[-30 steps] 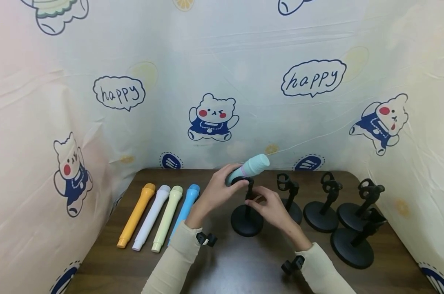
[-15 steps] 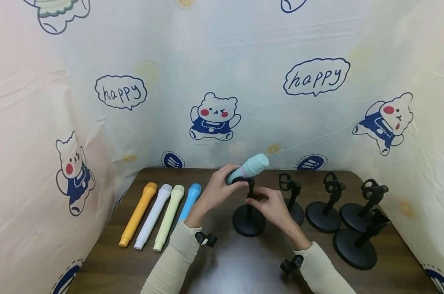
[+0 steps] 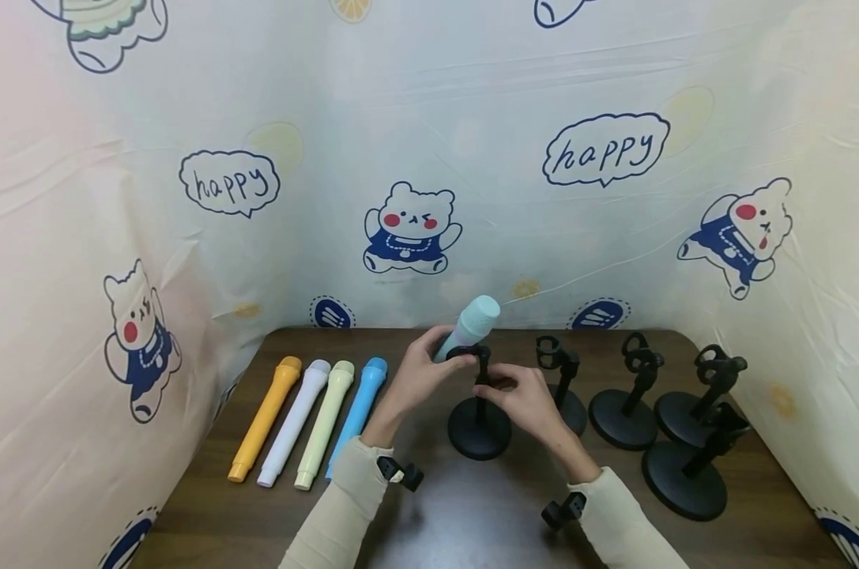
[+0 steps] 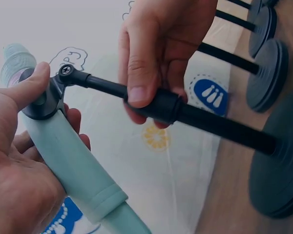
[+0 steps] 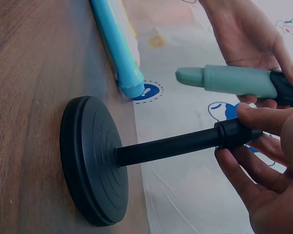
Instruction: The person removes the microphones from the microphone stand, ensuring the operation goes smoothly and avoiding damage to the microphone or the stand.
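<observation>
A mint-green toy microphone point(image 4: 71, 156) sits through the ring clip of a black microphone stand point(image 3: 480, 428), its head tilted up. My left hand point(image 3: 422, 375) holds the microphone, with the thumb over the clip point(image 4: 44, 105) in the left wrist view. On the stand's pole, my right hand point(image 3: 520, 399) pinches the thicker collar point(image 5: 230, 133) between thumb and fingers. The round base point(image 5: 95, 161) rests on the table. In the head view the microphone's lower part is hidden behind the left hand.
Orange point(image 3: 265, 419), white point(image 3: 294, 423), pale yellow point(image 3: 325, 425) and blue point(image 3: 359, 407) microphones lie side by side on the left of the wooden table point(image 3: 443, 529). Several black stands point(image 3: 623, 419) stand at the right. A printed cloth point(image 3: 429, 118) hangs behind.
The microphone's head has swung left and stands more upright, the left hand turning with it. The right hand keeps its grip on the pole.
</observation>
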`<state>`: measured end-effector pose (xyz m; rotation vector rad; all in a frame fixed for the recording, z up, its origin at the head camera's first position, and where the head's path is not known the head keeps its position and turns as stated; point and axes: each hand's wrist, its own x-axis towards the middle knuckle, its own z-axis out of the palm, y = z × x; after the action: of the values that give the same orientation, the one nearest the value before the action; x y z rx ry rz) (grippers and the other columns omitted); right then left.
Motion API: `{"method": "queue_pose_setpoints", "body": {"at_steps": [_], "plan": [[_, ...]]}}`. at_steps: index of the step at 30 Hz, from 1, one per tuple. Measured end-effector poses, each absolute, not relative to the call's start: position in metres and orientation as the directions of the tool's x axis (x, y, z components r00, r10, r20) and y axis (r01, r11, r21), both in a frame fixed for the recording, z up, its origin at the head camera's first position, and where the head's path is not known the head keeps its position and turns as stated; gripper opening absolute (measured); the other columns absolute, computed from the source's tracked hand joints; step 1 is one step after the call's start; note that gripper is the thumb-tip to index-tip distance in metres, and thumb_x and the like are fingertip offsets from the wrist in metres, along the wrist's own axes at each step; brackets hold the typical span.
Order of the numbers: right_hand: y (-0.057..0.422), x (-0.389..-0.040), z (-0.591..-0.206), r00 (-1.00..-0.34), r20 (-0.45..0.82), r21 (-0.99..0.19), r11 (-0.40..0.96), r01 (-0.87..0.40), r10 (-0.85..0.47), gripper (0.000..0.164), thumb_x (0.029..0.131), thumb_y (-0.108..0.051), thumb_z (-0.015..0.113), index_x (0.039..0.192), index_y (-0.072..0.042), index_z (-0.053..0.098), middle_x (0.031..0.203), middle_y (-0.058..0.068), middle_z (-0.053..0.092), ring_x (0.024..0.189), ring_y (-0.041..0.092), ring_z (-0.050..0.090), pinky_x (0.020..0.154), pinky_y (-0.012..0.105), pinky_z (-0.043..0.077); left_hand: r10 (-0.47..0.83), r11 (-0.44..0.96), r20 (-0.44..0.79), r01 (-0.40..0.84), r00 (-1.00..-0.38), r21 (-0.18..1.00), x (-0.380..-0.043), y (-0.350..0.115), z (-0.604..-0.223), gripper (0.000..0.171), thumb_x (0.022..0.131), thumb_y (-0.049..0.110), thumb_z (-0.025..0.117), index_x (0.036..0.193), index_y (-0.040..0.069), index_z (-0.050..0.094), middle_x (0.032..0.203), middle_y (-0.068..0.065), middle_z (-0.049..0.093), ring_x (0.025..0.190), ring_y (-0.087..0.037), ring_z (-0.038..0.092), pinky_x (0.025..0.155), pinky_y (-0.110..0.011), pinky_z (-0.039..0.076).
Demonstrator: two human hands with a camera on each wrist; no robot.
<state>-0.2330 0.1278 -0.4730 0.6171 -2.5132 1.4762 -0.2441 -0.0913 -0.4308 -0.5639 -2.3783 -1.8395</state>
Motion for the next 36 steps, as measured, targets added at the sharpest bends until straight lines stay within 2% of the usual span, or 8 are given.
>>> {"method": "queue_pose_setpoints", "body": {"at_steps": [4, 8, 14, 20, 24, 28, 32, 36], "plan": [[0.129, -0.233, -0.473, -0.904, 0.336, -0.799, 0.428, -0.422, -0.263, 0.021, 0.093, -0.024, 0.085, 0.112, -0.016, 0.082, 0.108, 0.002, 0.082, 0.097, 0.019, 0.08, 0.085, 0.039, 0.065, 0.227, 0.148, 0.277, 0.314, -0.934, 0.938, -0.245, -0.09, -0.441, 0.052, 0.095, 0.033, 0.083, 0.141, 0.019, 0.064, 0.143, -0.007, 0.065, 0.135, -0.03, 0.057, 0.117, -0.067, 0.039], [0.128, -0.232, -0.473, -0.909, 0.328, -0.801, 0.434, -0.412, -0.257, 0.025, 0.093, -0.025, 0.085, 0.115, -0.013, 0.081, 0.109, 0.004, 0.082, 0.098, 0.021, 0.08, 0.085, 0.04, 0.065, 0.227, 0.06, 0.281, 0.302, -0.932, 0.951, -0.244, -0.088, -0.449, 0.05, 0.098, 0.022, 0.079, 0.143, 0.009, 0.06, 0.143, -0.015, 0.064, 0.135, -0.03, 0.057, 0.119, -0.066, 0.037], [0.128, -0.233, -0.472, -0.91, 0.327, -0.804, 0.432, -0.41, -0.254, 0.025, 0.092, -0.023, 0.085, 0.114, -0.012, 0.081, 0.109, 0.005, 0.082, 0.098, 0.022, 0.08, 0.086, 0.041, 0.065, 0.217, -0.09, 0.265, 0.251, -0.94, 0.964, -0.244, -0.081, -0.455, 0.049, 0.098, 0.007, 0.073, 0.143, 0.0, 0.057, 0.14, -0.016, 0.061, 0.127, -0.022, 0.056, 0.115, -0.053, 0.04], [0.128, -0.233, -0.471, -0.916, 0.317, -0.804, 0.443, -0.397, -0.246, 0.029, 0.092, -0.022, 0.085, 0.117, -0.007, 0.08, 0.111, 0.008, 0.082, 0.1, 0.024, 0.08, 0.086, 0.041, 0.065, 0.224, -0.245, 0.265, 0.209, -0.938, 0.947, -0.244, -0.074, -0.462, 0.053, 0.098, 0.005, 0.071, 0.147, -0.002, 0.052, 0.147, -0.023, 0.054, 0.128, -0.018, 0.056, 0.113, -0.043, 0.044], [0.128, -0.232, -0.471, -0.922, 0.307, -0.805, 0.452, -0.385, -0.238, 0.03, 0.092, -0.022, 0.086, 0.118, -0.008, 0.08, 0.114, 0.009, 0.081, 0.1, 0.025, 0.08, 0.087, 0.042, 0.065, 0.22, -0.323, 0.255, 0.177, -0.942, 0.93, -0.245, -0.071, -0.467, 0.053, 0.098, 0.004, 0.07, 0.147, 0.0, 0.052, 0.143, -0.015, 0.059, 0.125, -0.015, 0.061, 0.111, -0.035, 0.046], [0.127, -0.232, -0.47, -0.925, 0.299, -0.81, 0.45, -0.376, -0.236, 0.03, 0.091, -0.022, 0.086, 0.118, -0.012, 0.081, 0.116, 0.009, 0.081, 0.102, 0.025, 0.08, 0.088, 0.044, 0.065, 0.213, -0.379, 0.248, 0.154, -0.945, 0.913, -0.244, -0.067, -0.472, 0.048, 0.098, 0.001, 0.066, 0.144, 0.003, 0.053, 0.127, 0.0, 0.067, 0.114, -0.014, 0.067, 0.107, -0.033, 0.05], [0.127, -0.232, -0.47, -0.925, 0.294, -0.814, 0.444, -0.374, -0.239, 0.029, 0.092, -0.022, 0.086, 0.119, -0.013, 0.081, 0.118, 0.008, 0.081, 0.105, 0.025, 0.079, 0.09, 0.046, 0.065, 0.202, -0.419, 0.255, 0.152, -0.946, 0.895, -0.244, -0.064, -0.474, 0.045, 0.097, 0.0, 0.064, 0.14, 0.004, 0.054, 0.119, 0.001, 0.068, 0.106, -0.014, 0.068, 0.104, -0.032, 0.051], [0.127, -0.233, -0.47, -0.925, 0.294, -0.815, 0.443, -0.373, -0.24, 0.029, 0.092, -0.021, 0.086, 0.119, -0.013, 0.081, 0.118, 0.007, 0.081, 0.105, 0.025, 0.079, 0.091, 0.046, 0.065, 0.194, -0.438, 0.262, 0.156, -0.945, 0.885, -0.244, -0.062, -0.475, 0.043, 0.097, -0.001, 0.064, 0.138, 0.006, 0.055, 0.118, 0.001, 0.067, 0.104, -0.015, 0.068, 0.104, -0.032, 0.052]]}}
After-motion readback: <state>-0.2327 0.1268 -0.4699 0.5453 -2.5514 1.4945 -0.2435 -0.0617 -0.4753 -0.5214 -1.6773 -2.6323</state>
